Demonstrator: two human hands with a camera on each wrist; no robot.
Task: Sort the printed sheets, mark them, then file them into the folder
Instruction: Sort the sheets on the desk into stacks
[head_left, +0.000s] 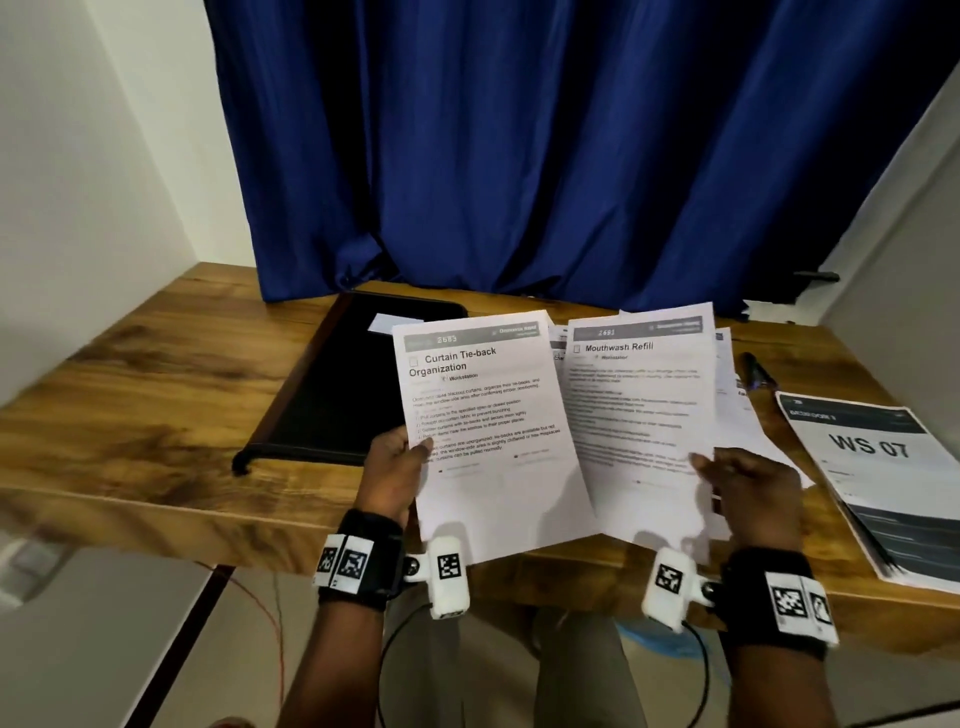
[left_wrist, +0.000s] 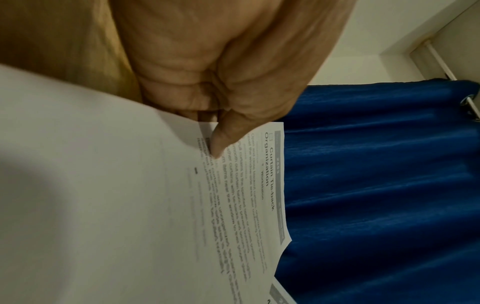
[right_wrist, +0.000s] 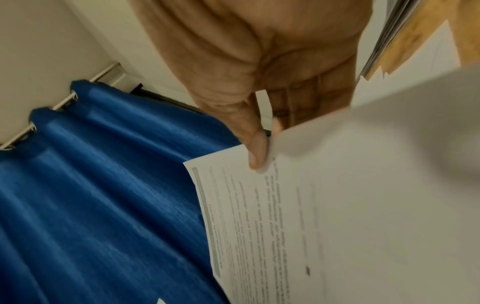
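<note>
Two printed sheets are up in the air, side by side above the near edge of the surface (head_left: 156, 364). The left hand (head_left: 395, 467) pinches the "Curtain Tie-back Organization" sheet (head_left: 488, 415) at its left margin, thumb on the print. The right hand (head_left: 753, 488) pinches the "Mouthwash Refill" sheet (head_left: 639, 415) at its right margin. Looks like sorting, titles being compared. Behind them, toward twelve o'clock, more loose sheets (head_left: 727, 379) lie fanned on the surface. At ten o'clock the black folder (head_left: 337, 395) lies flat; whether anything is filed I can't tell. At two o'clock a pen (head_left: 758, 371) lies untouched, so marking seems still ahead. At three o'clock sits a "WS 07" stack (head_left: 883, 467).
</note>
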